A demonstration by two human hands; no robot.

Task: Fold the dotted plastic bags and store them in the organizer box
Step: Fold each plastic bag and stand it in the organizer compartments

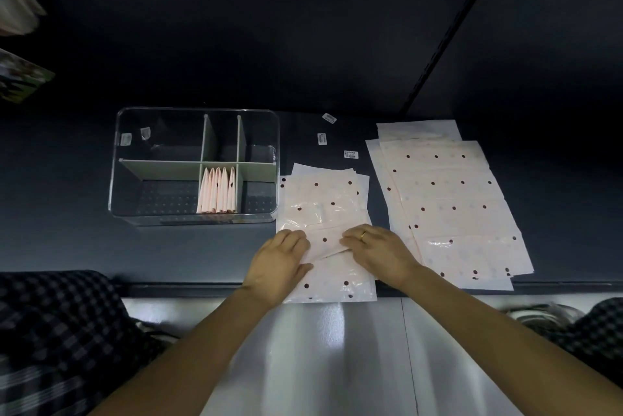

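Head view, looking down on a dark table [202, 254]. Left hand [279, 262] and right hand [379, 252] both laid on a dotted plastic bag [323, 213] near the table's front edge, fingers curled onto a fold across its middle, pinching the plastic. Just left of that bag, a clear organizer box [195, 166] with grey dividers; 1 middle front compartment packed with folded bags [218, 191] standing upright. To the right, a stack of flat dotted bags [445, 206], apart from the hands. Behind the bag, 3 small white stickers [350, 155] with barcode-like print, too small to read. 2 more labels [126, 139] on the box's far left wall, also illegible. Gold ring [363, 235] on the right hand.
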